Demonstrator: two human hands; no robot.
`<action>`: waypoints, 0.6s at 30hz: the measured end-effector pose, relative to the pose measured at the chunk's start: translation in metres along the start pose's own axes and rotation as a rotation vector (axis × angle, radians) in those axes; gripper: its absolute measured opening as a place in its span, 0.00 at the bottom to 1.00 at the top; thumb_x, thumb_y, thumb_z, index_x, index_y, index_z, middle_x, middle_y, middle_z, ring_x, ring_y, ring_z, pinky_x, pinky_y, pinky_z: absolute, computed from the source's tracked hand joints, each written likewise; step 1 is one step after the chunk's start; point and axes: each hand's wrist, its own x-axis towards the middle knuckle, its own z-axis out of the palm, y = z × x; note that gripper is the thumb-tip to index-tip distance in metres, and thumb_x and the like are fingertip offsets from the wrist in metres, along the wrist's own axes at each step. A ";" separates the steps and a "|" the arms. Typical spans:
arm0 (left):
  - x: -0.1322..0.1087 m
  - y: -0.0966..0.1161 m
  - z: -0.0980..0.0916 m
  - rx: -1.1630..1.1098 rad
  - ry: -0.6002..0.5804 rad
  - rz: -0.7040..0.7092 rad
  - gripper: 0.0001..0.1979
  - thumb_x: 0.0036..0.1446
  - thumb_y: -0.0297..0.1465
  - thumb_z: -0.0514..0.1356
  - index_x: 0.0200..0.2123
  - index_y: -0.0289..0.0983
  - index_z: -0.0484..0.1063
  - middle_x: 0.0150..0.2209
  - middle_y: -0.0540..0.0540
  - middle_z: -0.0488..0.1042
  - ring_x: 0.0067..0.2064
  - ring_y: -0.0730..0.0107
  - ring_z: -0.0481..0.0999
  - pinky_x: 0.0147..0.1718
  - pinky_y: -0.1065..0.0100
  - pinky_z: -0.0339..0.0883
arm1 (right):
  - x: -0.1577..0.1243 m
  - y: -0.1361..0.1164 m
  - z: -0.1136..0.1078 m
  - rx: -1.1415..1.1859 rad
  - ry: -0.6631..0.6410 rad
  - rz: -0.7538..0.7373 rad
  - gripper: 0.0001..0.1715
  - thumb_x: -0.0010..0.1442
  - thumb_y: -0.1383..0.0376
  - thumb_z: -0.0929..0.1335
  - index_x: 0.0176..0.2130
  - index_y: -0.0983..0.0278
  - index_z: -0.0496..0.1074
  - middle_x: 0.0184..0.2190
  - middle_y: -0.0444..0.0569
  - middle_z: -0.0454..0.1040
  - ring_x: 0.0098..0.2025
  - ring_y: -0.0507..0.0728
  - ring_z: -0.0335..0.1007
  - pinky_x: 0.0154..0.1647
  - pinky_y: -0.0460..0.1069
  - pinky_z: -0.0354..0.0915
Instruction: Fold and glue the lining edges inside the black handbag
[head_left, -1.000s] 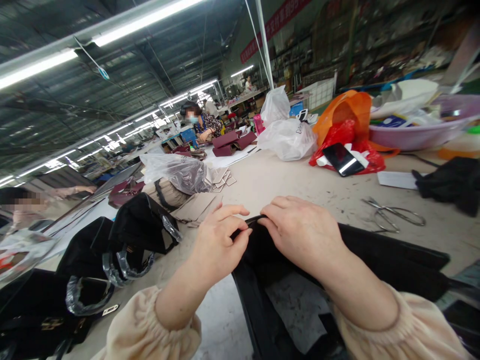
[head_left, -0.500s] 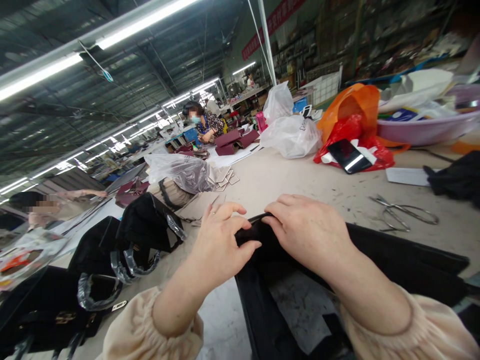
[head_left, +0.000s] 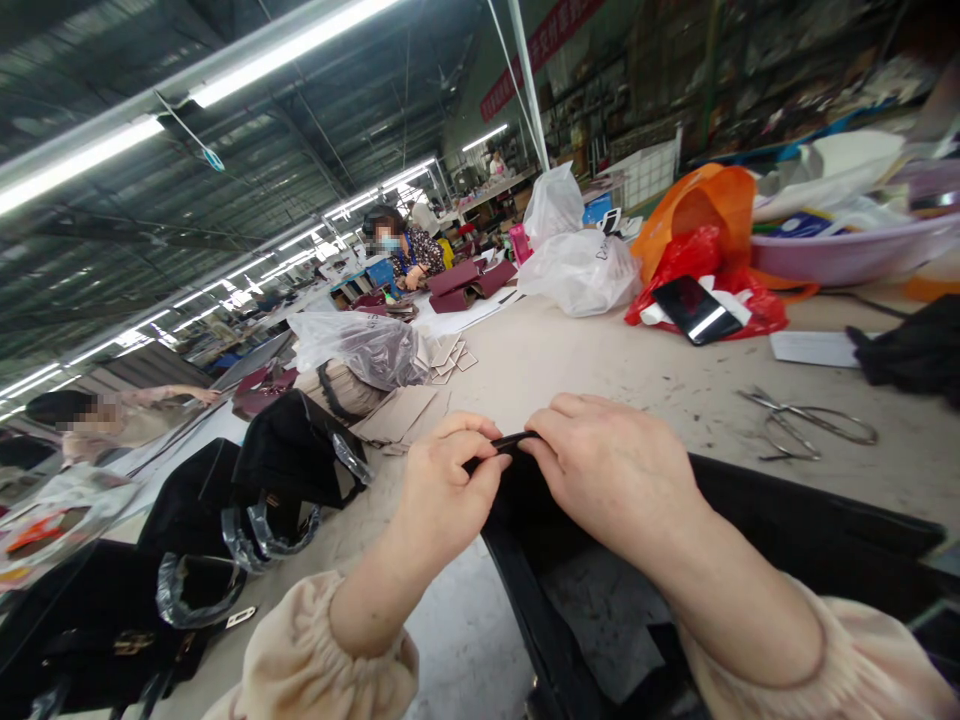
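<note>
Since the earlier frame, our left hand [head_left: 450,480] has brought its parted thumb and fingers together, and we now pinch the upper edge of a black bag piece [head_left: 532,600]. Our right hand [head_left: 611,465] keeps its grip on that same edge, just beside, thumb and fingers closed on it. We have this piece in front of us at the near side of the counter [head_left: 555,350]. To its left stand black handbags [head_left: 82,625], their handles wrapped in clear plastic. Beyond its right part we see metal scissors [head_left: 795,412]; farther past them, a smartphone [head_left: 697,308] on a red plastic bag [head_left: 765,310], near a lavender basin [head_left: 847,252]. Straight beyond the piece sit white plastic bags [head_left: 585,275]. Well past it, on its left, a masked co-worker [head_left: 420,250] bends near maroon pieces [head_left: 457,290].
</note>
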 end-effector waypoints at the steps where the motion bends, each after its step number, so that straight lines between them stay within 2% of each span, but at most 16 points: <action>1: 0.000 0.000 0.001 -0.006 0.014 -0.008 0.08 0.48 0.22 0.61 0.20 0.37 0.71 0.34 0.48 0.75 0.36 0.71 0.75 0.37 0.70 0.69 | 0.000 0.000 0.000 0.000 0.001 -0.001 0.09 0.60 0.64 0.65 0.28 0.61 0.70 0.27 0.45 0.70 0.31 0.55 0.65 0.28 0.49 0.50; 5: 0.001 0.001 0.002 -0.002 0.034 -0.037 0.09 0.48 0.21 0.60 0.20 0.37 0.70 0.32 0.49 0.75 0.34 0.72 0.74 0.35 0.70 0.69 | 0.001 -0.001 -0.001 -0.004 -0.003 0.006 0.09 0.59 0.64 0.65 0.28 0.61 0.70 0.26 0.45 0.70 0.31 0.55 0.65 0.27 0.50 0.50; 18: 0.001 -0.001 0.004 0.054 -0.010 -0.053 0.10 0.50 0.22 0.59 0.20 0.37 0.66 0.30 0.50 0.76 0.34 0.72 0.75 0.34 0.70 0.67 | 0.000 0.000 0.000 -0.006 -0.013 0.010 0.09 0.59 0.63 0.65 0.28 0.60 0.70 0.26 0.43 0.69 0.29 0.54 0.64 0.26 0.49 0.46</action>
